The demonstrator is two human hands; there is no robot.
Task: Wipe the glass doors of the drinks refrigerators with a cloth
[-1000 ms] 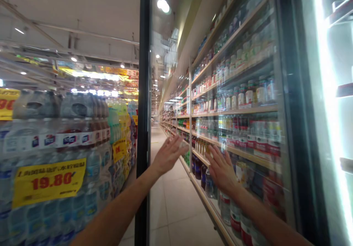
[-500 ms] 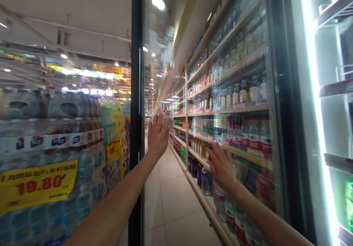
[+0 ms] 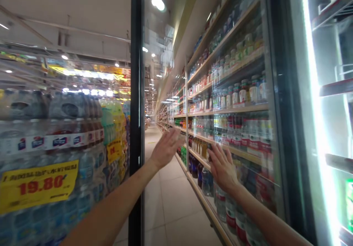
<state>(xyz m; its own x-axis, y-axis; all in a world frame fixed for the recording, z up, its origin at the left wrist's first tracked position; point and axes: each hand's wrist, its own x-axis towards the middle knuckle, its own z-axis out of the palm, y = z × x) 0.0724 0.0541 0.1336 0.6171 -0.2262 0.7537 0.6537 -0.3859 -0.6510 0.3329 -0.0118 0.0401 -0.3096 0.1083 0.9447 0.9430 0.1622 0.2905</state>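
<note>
A tall glass cooler door with a black frame stands open in front of me. Before its pane is my left hand, slightly blurred, its fingers stretched out and holding nothing. To the right, my right hand is raised with fingers spread, at or very near the glass; whether it touches I cannot tell. Through the pane I see long shelves of bottled drinks, with large clear bottles low down behind my right forearm.
Stacked packs of bottles rise on the left, with a yellow price sign reading 19.80. On the right is the lit cooler interior with dark-edged shelves. A tiled aisle floor runs away beyond the glass.
My left hand has moved right and slightly down, closer to my right hand, and tilted rightward. My right hand and the door have stayed nearly in place.
</note>
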